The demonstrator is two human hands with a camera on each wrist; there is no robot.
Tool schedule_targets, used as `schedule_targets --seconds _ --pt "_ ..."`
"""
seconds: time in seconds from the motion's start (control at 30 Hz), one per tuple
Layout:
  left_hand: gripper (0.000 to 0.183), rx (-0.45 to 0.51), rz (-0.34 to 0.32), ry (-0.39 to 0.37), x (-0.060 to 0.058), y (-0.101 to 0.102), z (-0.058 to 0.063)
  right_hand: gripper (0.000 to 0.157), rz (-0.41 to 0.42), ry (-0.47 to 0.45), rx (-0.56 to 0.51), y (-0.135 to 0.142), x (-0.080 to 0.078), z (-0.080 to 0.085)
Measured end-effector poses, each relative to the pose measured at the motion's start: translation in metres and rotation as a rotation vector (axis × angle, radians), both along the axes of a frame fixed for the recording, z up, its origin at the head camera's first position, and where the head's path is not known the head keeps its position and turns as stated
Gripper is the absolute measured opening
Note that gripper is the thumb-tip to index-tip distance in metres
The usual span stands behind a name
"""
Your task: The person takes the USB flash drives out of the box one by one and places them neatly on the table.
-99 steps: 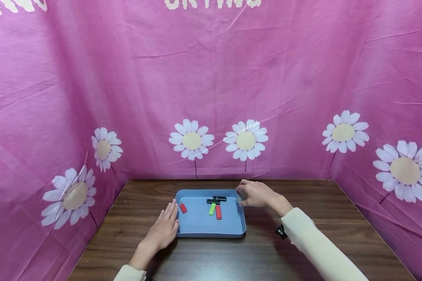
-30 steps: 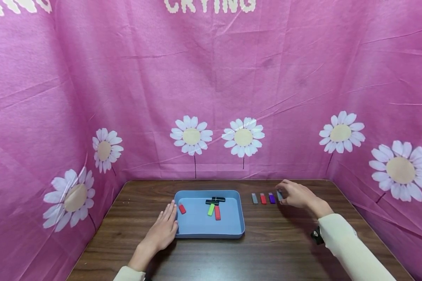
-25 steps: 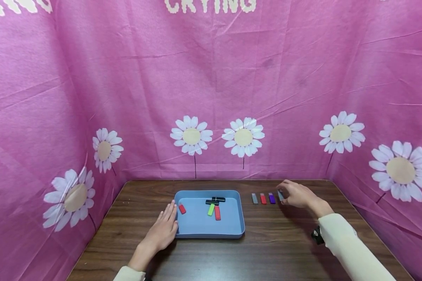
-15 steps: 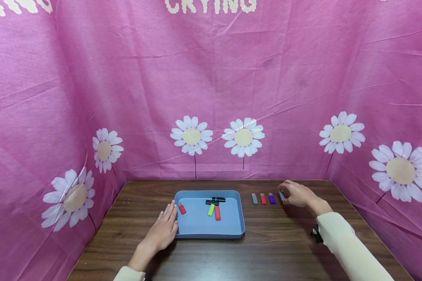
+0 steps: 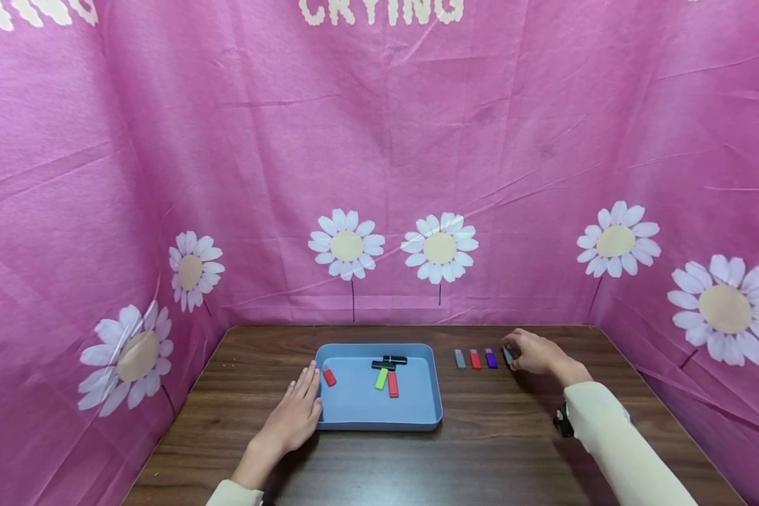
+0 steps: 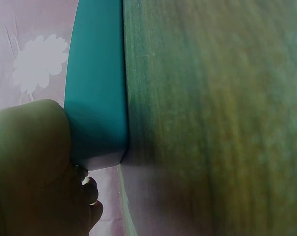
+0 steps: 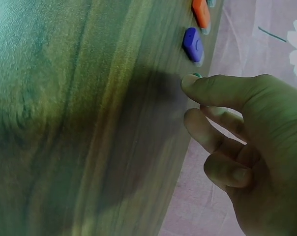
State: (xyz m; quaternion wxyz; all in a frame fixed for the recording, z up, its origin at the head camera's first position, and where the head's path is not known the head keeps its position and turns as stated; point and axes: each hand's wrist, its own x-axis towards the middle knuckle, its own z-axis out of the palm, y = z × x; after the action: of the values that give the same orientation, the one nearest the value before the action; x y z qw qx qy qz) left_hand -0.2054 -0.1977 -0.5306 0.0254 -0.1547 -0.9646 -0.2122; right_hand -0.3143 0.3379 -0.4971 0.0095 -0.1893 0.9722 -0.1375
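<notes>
My left hand (image 5: pixel 294 414) lies with straight fingers along the left wall of a blue tray (image 5: pixel 379 426). In the left wrist view the palm is beside the tray's outer wall (image 6: pixel 97 73). At the right end of a row on the table, my right hand (image 5: pixel 534 351) pinches a grey USB stick (image 5: pixel 508 355) between thumb and fingers; most of the stick is hidden by the thumb in the right wrist view. To its left stand a purple USB stick (image 5: pixel 490 358), a red one (image 5: pixel 475 359) and another grey one (image 5: pixel 459 359), evenly spaced and roughly parallel.
Inside the tray, a short red stick (image 5: pixel 329 377) lies at the left. A green stick (image 5: pixel 381 379), a longer red stick (image 5: pixel 393 384) and two black sticks (image 5: pixel 395 360) cluster at the right. A pink flowered cloth (image 5: pixel 379 169) hangs behind the wooden table (image 5: pixel 379 467).
The right hand has gone from the tray's right rim to the row's end with the grey stick. Over the last second it shifted the stick slightly rightward. The left hand has stayed put.
</notes>
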Motion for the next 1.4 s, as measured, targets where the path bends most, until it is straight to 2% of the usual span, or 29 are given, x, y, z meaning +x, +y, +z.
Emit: schedule_targets --seconds 0.33,0.63,0.77,1.2,1.4 --pt "0.057 0.01 -0.003 -0.002 0.0035 0.0015 0.0043 0.055 -0.041 -0.072 -0.016 -0.0007 -0.0017 -0.0077" --pt "0.058 -0.003 0.004 -0.01 0.0017 0.0008 0.0012 0.053 -0.068 -0.157 -0.089 -0.0022 0.0029 -0.0065" --pt "0.058 0.0 0.002 -0.008 0.0017 0.001 0.0009 0.048 -0.062 -0.14 -0.083 -0.002 0.0043 -0.0067" --pt "0.058 -0.006 0.007 -0.025 0.0011 0.0013 0.0008 0.049 -0.046 -0.049 -0.04 -0.0037 0.0057 -0.0056" --pt "0.059 -0.003 0.005 -0.028 0.0012 0.0014 0.0011 0.033 -0.053 -0.013 -0.062 -0.0052 0.0019 -0.0068"
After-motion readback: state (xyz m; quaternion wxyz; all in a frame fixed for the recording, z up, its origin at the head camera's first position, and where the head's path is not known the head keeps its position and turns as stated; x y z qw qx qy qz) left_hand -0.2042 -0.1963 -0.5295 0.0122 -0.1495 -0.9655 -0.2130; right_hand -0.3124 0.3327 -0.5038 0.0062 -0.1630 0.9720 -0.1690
